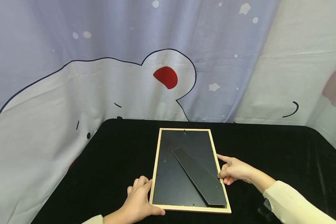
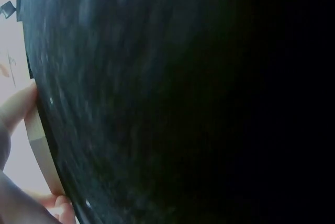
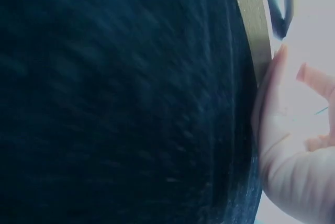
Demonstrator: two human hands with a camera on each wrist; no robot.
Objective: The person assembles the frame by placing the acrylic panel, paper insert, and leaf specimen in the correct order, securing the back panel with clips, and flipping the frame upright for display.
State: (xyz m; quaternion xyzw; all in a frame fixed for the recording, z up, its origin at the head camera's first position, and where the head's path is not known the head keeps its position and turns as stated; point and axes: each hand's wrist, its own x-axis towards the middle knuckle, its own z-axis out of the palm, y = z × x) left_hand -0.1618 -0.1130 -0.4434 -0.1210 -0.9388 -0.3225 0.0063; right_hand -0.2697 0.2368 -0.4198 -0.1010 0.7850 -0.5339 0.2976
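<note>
A picture frame (image 1: 184, 209) with a light wooden border lies back side up on the black-covered table. Its dark backing (image 1: 168, 174) carries a slanted black easel stand (image 1: 198, 174). At the near left corner, my left hand (image 1: 137, 199) holds the frame, thumb along the bottom edge and fingers against the left side. My right hand (image 1: 236, 170) grips the right side, thumb on the border and index finger stretched along the edge, the other fingers curled. Both wrist views catch the wooden edge (image 2: 42, 150) close to the fingers; the undersides are hidden.
Black cloth (image 1: 123, 149) covers the table around the frame. Behind it hangs a pale printed curtain (image 1: 100, 90) with a cartoon figure. A small dark device (image 1: 267, 203) sits at the right wrist by the cream sleeve (image 1: 294, 202).
</note>
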